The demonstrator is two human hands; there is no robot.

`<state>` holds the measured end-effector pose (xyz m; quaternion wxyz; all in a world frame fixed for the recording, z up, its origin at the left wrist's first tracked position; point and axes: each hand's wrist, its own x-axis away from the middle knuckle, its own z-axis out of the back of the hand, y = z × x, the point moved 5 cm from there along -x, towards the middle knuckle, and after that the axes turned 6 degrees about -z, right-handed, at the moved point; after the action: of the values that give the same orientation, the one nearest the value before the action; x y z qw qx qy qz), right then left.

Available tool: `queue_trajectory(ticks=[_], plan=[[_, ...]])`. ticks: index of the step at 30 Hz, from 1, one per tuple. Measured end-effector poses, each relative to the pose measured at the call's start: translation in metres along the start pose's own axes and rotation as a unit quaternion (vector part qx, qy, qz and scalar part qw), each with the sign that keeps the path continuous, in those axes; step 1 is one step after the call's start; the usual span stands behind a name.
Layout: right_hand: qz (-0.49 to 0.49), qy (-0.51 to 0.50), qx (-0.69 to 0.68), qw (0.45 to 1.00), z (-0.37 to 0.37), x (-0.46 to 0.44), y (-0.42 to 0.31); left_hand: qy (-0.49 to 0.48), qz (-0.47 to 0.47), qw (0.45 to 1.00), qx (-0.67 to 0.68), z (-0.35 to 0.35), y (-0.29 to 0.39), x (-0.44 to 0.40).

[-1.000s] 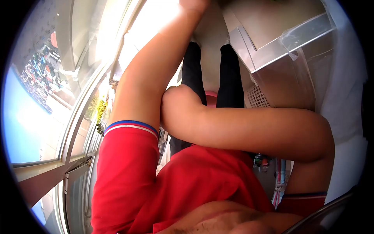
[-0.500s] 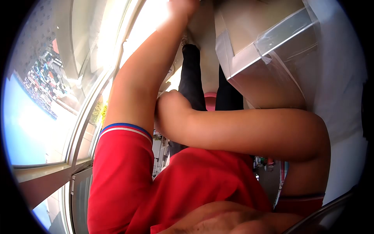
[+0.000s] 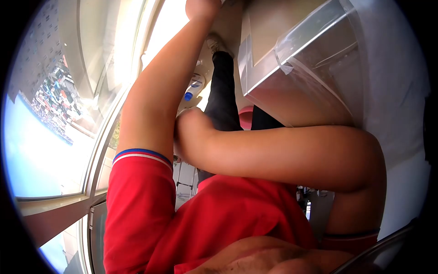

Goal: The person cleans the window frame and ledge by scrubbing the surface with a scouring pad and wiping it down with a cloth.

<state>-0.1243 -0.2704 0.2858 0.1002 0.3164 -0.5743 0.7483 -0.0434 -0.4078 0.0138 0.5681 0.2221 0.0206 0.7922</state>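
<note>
My left arm reaches up toward the bright window frame (image 3: 109, 123). At the top edge shows my left hand (image 3: 202, 8), partly washed out by light and cut off by the frame, so its fingers do not show. My right forearm crosses in front of my red shirt, and my right hand (image 3: 194, 125) rests against the left arm near the elbow. The left arm hides the right fingers. Beyond the hands, on the floor, a white bottle with a blue cap (image 3: 194, 86) lies near my dark-trousered leg.
At upper right stands a large box-like piece (image 3: 292, 68) edged with clear plastic and tape. A pink tub (image 3: 245, 117) sits between the legs. On the left, the window looks onto distant buildings (image 3: 59, 96). A pale wall (image 3: 401, 91) rises at right.
The view has shifted slightly, and the taped box appears further left. My left arm sits a little further left, uncovering the bottle. The right hand stays against the left arm.
</note>
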Motion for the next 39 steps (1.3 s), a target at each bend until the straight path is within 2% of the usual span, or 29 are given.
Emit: queue_trajectory(ticks=[1, 4, 7, 10, 14, 17, 20, 21, 22, 24, 30, 31, 33, 36, 37, 39], plan=[[-0.015, 0.016, -0.030, 0.999, 0.003, 0.001, 0.002, 0.037, -0.050, 0.998, 0.001, 0.006, 0.007, 0.001], [0.004, -0.008, 0.019, 1.000, 0.008, 0.001, 0.000, -0.063, 0.124, 0.990, 0.018, 0.006, -0.004, -0.002], [0.028, -0.030, 0.066, 0.997, 0.008, 0.005, -0.001, -0.070, 0.160, 0.983, 0.060, 0.000, -0.018, 0.034], [0.044, -0.050, 0.088, 0.994, 0.003, 0.002, -0.001, -0.081, 0.165, 0.982, 0.032, 0.000, -0.023, 0.051], [0.011, -0.024, 0.035, 0.999, -0.007, -0.003, -0.001, -0.032, 0.144, 0.988, 0.044, -0.005, -0.023, 0.020], [0.003, 0.013, -0.019, 1.000, -0.001, -0.002, 0.003, 0.013, 0.069, 0.996, 0.063, -0.005, -0.001, -0.015], [-0.006, 0.012, -0.027, 1.000, 0.003, 0.002, 0.003, -0.060, 0.115, 0.991, 0.039, -0.006, -0.009, -0.002], [-0.023, 0.005, -0.047, 0.999, 0.004, 0.000, 0.004, -0.020, 0.116, 0.991, 0.065, -0.005, -0.008, 0.009], [-0.008, -0.009, -0.012, 1.000, 0.002, -0.002, 0.004, -0.062, 0.147, 0.987, 0.030, -0.010, -0.012, 0.015], [0.023, -0.044, 0.045, 0.998, -0.009, -0.001, 0.000, -0.083, 0.136, 0.987, 0.022, -0.016, -0.015, 0.023], [-0.007, -0.009, 0.008, 1.000, -0.004, -0.002, 0.003, -0.048, 0.139, 0.986, 0.075, -0.013, -0.015, 0.002], [-0.003, -0.012, 0.016, 1.000, -0.001, -0.002, 0.003, -0.098, 0.184, 0.972, 0.104, -0.005, -0.008, -0.002], [0.013, -0.021, 0.034, 0.999, 0.002, 0.001, 0.002, -0.081, 0.163, 0.982, 0.048, 0.005, -0.004, 0.002], [-0.059, 0.004, -0.050, 0.997, 0.007, 0.003, 0.007, -0.043, 0.139, 0.988, 0.047, -0.008, -0.019, 0.010], [-0.010, -0.032, 0.006, 0.999, 0.007, 0.001, 0.004, -0.029, 0.138, 0.988, 0.058, -0.004, -0.023, 0.014], [0.038, -0.037, 0.068, 0.996, 0.009, 0.008, 0.004, -0.028, 0.169, 0.983, 0.065, 0.003, -0.032, 0.030]])
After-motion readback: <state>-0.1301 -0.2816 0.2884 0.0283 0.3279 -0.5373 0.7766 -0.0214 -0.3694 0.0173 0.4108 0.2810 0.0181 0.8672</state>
